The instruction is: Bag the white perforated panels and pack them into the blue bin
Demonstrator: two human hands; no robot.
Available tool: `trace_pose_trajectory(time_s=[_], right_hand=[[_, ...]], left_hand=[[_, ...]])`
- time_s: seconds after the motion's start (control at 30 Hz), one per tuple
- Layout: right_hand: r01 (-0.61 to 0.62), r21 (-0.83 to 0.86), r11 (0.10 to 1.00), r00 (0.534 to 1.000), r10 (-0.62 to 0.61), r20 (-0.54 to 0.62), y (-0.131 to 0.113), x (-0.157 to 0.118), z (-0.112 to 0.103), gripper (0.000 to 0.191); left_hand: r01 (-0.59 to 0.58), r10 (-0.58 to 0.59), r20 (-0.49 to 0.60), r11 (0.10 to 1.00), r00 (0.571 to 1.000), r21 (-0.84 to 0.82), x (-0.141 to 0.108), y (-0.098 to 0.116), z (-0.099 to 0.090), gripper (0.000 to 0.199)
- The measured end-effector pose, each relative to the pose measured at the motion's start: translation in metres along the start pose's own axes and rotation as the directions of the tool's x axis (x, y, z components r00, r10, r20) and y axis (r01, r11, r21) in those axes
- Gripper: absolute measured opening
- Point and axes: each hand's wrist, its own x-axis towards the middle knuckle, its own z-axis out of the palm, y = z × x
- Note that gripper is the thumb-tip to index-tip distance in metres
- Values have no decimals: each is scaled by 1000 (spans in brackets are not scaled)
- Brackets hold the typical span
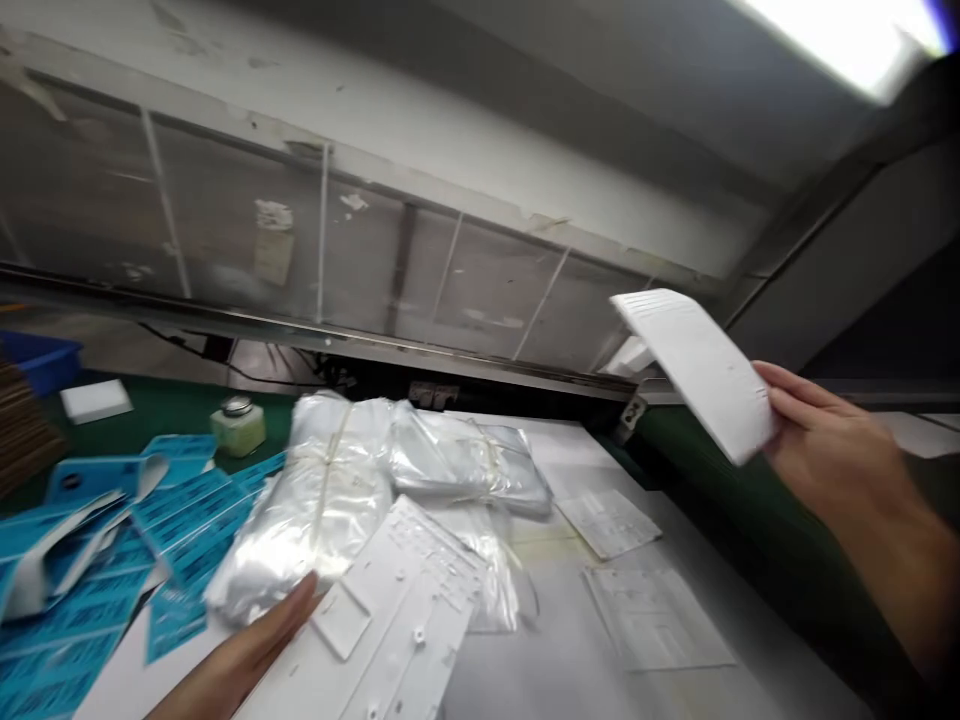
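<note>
Left hand: released, flat and open, its fingers at the lower edge of a rubber-banded plastic-bagged bundle (the blur made any contact hard to judge).
Right hand: grasping a white plastic panel by its edge, the panel raised and tilted, well above the white table.
Table edge: more white panels lay just beside the left hand, reaching the near edge of the view.
Middle: a second bagged bundle touched the first; blue printed labels spread left.
Far: a metal rail ran behind, with a blue crate at far left.
</note>
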Motion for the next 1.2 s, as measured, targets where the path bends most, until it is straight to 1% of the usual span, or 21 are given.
trace_pose_trajectory(time_s=[0.07,0.1,0.13,0.17,0.2,0.23,0.27,0.3,0.33,0.37,0.43,0.47,0.5,0.53,0.57,0.6,0.67,0.7,0.87,1.03,1.2], right_hand=[[12,34,999,944,-22,328,-16,-56,17,30],[64,42,997,813,-77,577,-28,-88,29,25],[165,47,985,560,-133,817,-40,-120,43,23],[245,80,966,306,-155,939,-53,-150,59,23],[288,140,947,108,-177,978,-65,-175,75,26],[321,195,927,-28,-197,980,-75,-196,91,32],[360,235,903,-97,-215,972,-82,-212,103,36],[407,261,875,-100,-241,965,-86,-223,112,37],[458,262,850,-39,-274,961,-86,-230,116,37],[503,233,832,84,-316,945,-82,-235,115,33],[501,111,858,463,-374,804,-68,-246,102,30],[417,56,907,661,-345,666,-58,-254,93,35],[275,35,961,816,-252,520,-47,-266,84,42],[96,64,993,907,-114,406,-36,-280,76,50],[-101,128,987,929,47,366,-26,-297,71,59],[-281,205,938,895,179,408,-17,-313,68,68],[-476,321,819,792,240,561,-4,-344,68,80],[-498,353,792,773,222,594,1,-355,69,78],[-360,399,843,903,209,375,19,-365,52,48],[-267,317,910,957,210,202,68,-367,13,52],[-227,241,944,972,206,109,119,-391,1,72]], left_hand=[[72,-74,-26,995,997,-75,-10,1,10,54],[118,-121,-21,987,992,-108,-12,1,15,59],[160,-162,-2,979,987,-126,-13,2,20,64],[191,-189,24,974,982,-125,-14,2,24,67],[204,-200,51,973,978,-103,-16,1,28,67],[209,-204,80,976,976,-62,-18,1,30,64],[204,-202,112,979,973,-12,-21,0,33,60],[195,-198,145,980,969,36,-24,-1,34,56],[187,-198,170,979,965,76,-28,-2,35,55],[180,-197,186,978,963,103,-31,-4,36,58],[154,-174,177,981,969,121,-34,-6,38,68],[124,-141,148,985,979,123,-35,-8,40,70],[75,-91,110,987,990,139,-36,-10,41,69],[13,-26,76,985,997,171,-36,-13,43,67],[-48,37,57,973,998,224,-36,-16,45,65],[-106,95,51,951,994,291,-35,-19,48,63],[-205,199,59,879,978,431,-33,-28,56,60],[-239,237,67,834,969,498,-31,-33,61,58],[-304,342,96,630,935,715,-9,-64,93,45],[-299,296,120,690,948,659,19,-102,115,44],[-223,195,123,668,973,710,24,-127,121,41]])
